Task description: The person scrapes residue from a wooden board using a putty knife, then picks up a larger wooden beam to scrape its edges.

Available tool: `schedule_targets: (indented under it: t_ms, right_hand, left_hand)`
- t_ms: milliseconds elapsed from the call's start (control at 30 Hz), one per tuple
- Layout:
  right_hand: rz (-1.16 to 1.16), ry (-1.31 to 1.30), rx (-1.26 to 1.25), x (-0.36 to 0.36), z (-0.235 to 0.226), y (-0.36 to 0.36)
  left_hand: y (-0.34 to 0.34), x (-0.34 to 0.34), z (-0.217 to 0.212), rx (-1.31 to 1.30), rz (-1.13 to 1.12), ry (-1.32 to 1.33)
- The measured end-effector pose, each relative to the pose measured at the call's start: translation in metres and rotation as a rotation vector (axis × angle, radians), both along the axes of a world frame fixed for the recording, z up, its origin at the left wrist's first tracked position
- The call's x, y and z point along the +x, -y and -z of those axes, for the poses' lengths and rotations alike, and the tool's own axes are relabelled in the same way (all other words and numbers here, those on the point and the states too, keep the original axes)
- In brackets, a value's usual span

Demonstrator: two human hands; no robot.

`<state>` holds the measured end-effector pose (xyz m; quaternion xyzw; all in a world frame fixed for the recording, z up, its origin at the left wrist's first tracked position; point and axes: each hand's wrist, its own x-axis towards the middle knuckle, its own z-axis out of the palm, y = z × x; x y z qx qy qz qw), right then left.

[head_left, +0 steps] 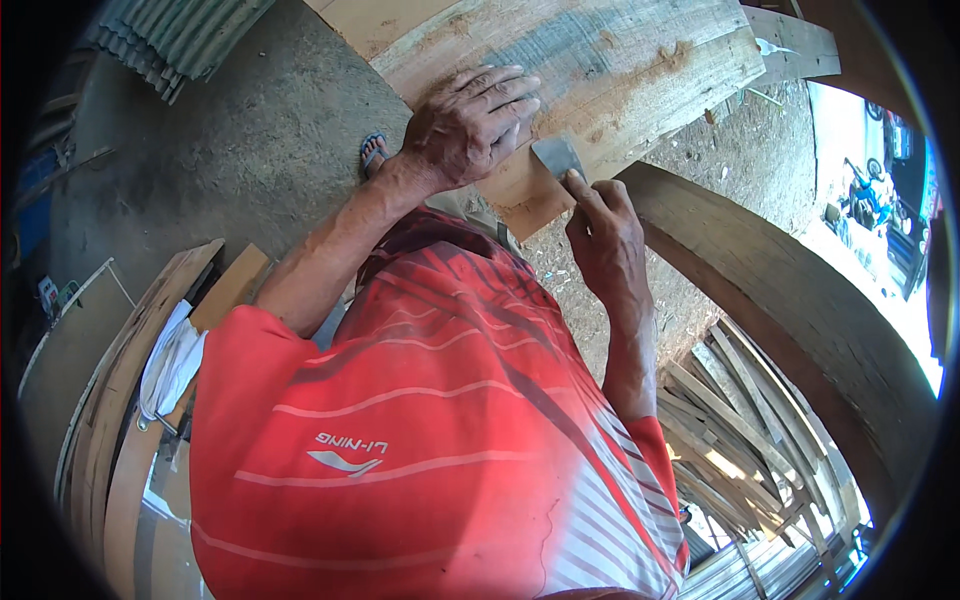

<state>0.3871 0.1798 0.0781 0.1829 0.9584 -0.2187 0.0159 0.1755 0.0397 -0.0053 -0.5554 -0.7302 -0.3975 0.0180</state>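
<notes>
A wide pale wooden plank point(590, 60) lies across the top of the view, dusted with reddish sawdust. My left hand point(470, 125) rests palm down on its near edge, fingers spread flat on the wood. My right hand point(605, 235) pinches a small flat grey metal blade point(557, 157) by its lower corner and holds it against the plank's edge, just right of my left hand. My red striped shirt fills the lower middle of the view.
A curved wooden beam point(800, 300) arcs along the right. A pile of thin wooden strips point(740, 440) lies lower right. Curved boards and a white cloth point(170, 365) sit at the left. Corrugated sheets point(180, 40) lie top left on the dirt floor. My sandalled foot point(373, 150) shows below the plank.
</notes>
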Motion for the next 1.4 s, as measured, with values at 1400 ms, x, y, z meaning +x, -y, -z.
schedule_targets:
  t_ms: [1400]
  right_hand:
    - [0.429,0.209,-0.067,-0.058,-0.032,0.05]
  left_hand:
    - [0.012,-0.013,0.003,0.05,0.198,0.082]
